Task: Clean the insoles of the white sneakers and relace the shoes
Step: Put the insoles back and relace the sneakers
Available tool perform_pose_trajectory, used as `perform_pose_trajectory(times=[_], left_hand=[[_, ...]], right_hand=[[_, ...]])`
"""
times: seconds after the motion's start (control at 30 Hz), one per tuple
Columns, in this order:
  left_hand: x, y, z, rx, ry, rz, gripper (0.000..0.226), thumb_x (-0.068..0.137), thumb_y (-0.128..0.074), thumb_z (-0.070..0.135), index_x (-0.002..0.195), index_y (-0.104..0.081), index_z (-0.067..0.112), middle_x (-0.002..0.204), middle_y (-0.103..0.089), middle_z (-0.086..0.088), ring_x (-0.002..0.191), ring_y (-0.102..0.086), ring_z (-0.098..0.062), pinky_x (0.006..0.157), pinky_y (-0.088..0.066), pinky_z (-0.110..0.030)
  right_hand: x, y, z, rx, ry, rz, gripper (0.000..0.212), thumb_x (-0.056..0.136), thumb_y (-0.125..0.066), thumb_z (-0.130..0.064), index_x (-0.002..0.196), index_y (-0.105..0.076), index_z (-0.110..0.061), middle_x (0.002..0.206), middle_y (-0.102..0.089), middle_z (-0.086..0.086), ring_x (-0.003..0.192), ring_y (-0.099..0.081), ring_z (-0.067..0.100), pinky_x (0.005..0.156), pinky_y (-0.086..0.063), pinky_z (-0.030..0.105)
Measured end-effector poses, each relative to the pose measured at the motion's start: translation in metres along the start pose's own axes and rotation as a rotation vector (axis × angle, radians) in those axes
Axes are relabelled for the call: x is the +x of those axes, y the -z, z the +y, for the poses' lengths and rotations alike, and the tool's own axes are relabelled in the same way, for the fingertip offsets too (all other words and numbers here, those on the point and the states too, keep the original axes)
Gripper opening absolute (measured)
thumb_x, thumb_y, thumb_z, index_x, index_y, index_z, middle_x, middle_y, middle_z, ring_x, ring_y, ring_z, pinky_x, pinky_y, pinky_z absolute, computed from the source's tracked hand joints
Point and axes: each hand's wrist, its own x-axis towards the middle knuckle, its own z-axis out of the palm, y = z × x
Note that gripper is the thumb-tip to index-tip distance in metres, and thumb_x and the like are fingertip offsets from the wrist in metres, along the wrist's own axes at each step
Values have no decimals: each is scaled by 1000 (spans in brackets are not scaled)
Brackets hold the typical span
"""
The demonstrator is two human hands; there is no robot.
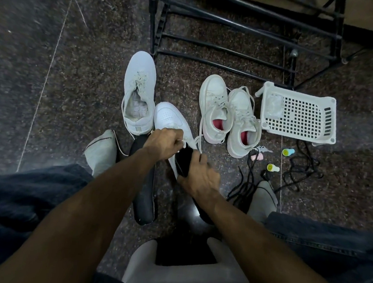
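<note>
Both hands work on a white sneaker lying on the dark speckled floor, toe pointing away from the person, w/ a black tongue or lining showing at its opening. Left hand is curled over the top of the shoe, fingers pinching a white lace near the eyelets; lace ends trail off to the right of the shoe. Right hand grips the shoe's rear/right side, fingers wrapped at the black opening. Just left of it & touching, a grey knit sneaker stands w/ no insole, bare grid inside. A dark insole lies on the floor under the left forearm. To the right, a pair of off-white high-tops w/ pink lining, laced, side by side. Beyond them a white plastic basket on its side, black laces tangled near it, plus small yellow-green caps on the floor. Black metal shoe rack at the far side.
</note>
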Motion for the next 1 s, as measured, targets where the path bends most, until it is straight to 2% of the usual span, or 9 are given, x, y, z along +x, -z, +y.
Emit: perform_pose_trajectory(times=[0.07,0.1,0.23,0.43,0.6,0.83,0.93,1.0], left_hand=[[1,-2,1,0,3,5,14,88,-51,29,84,-56,17,87,-67,-5,79,-61,-30,68,-47,-37],[1,-3,2,-1,7,5,14,88,-51,29,84,-56,17,87,-67,-5,79,-61,-30,68,-46,-37],[-1,-4,3,-24,23,3,13,88,-53,28,83,-57,16,85,-68,-5,79,-61,-31,69,-48,-37],[-2,-4,1,-30,21,8,14,87,-56,30,83,-60,18,85,-68,-4,78,-61,-29,68,-48,-36],[-1,-4,-1,-63,3,21,13,86,-59,31,83,-61,19,86,-68,-2,78,-61,-27,68,-48,-36],[0,-6,1,-64,26,10,13,85,-59,31,82,-61,19,83,-69,-1,77,-62,-26,67,-47,-34],[-1,-6,2,-77,42,3,12,85,-59,31,81,-61,19,82,-68,0,77,-62,-26,68,-47,-34],[-2,-5,4,-75,48,-16,12,86,-59,31,82,-61,19,85,-69,0,79,-62,-26,70,-46,-34]], right_hand=[[-15,-5,11,-1,1,-11,97,71,-73,-53,142,-18,-15,128,-39,5,112,-53,29,73,-52,43],[-22,-8,18,1,-5,-16,100,71,-72,-54,144,-16,-16,127,-38,4,113,-51,28,72,-52,42],[-36,-13,33,107,-10,6,80,80,-61,-46,142,-20,-18,126,-43,4,112,-52,30,80,-47,41],[-18,-9,18,244,-11,27,65,81,-63,-33,133,-26,-22,127,-50,8,110,-54,33,80,-46,41],[16,-4,5,227,-7,51,69,81,-68,-33,132,-24,-20,126,-52,12,110,-56,35,79,-48,42],[-4,-13,14,101,-3,61,100,74,-73,-45,147,-9,-19,132,-42,7,121,-45,28,87,-50,45],[-23,-18,26,27,6,51,91,77,-67,-46,146,-17,-15,129,-40,5,118,-46,27,82,-49,41],[-28,-21,31,72,9,39,82,81,-63,-42,146,-21,-15,128,-40,6,117,-46,28,82,-47,40]])
